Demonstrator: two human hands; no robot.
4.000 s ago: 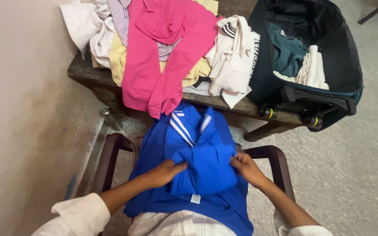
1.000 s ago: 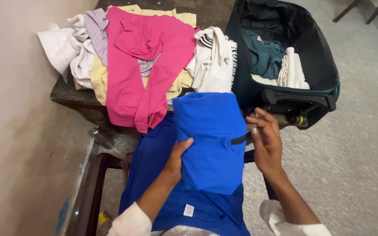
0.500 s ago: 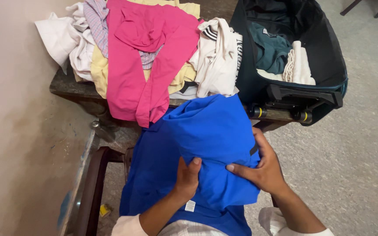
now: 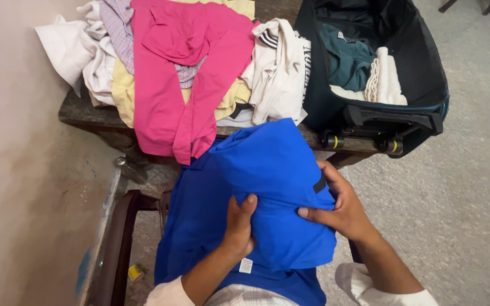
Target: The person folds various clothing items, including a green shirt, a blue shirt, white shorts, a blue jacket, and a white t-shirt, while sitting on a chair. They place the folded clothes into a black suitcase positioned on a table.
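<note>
From the head camera, the left hand [image 4: 238, 226] pressed its fingers and thumb closed into the blue garment [image 4: 267, 187], which lay bunched over the lap and chair, just below the tabletop [image 4: 80, 113] edge. The right hand [image 4: 338, 204] clasped the same cloth from three o'clock, thumb on top, fingers curled under the fold. To do this fold well, I judge both grips should keep the layers pinched flat and the edges square, so the bundle does not slump open. At twelve o'clock a pink garment [image 4: 182, 73] draped over a heap of pale clothes [image 4: 279, 68]; at one o'clock an open suitcase [image 4: 426, 62] held a teal garment [image 4: 344, 56] and a white folded cloth [image 4: 384, 79]. The right fingertips were hidden beneath the cloth, the chair arm [image 4: 117, 243] was partly cut off, and the suitcase's far end lay out of frame.
</note>
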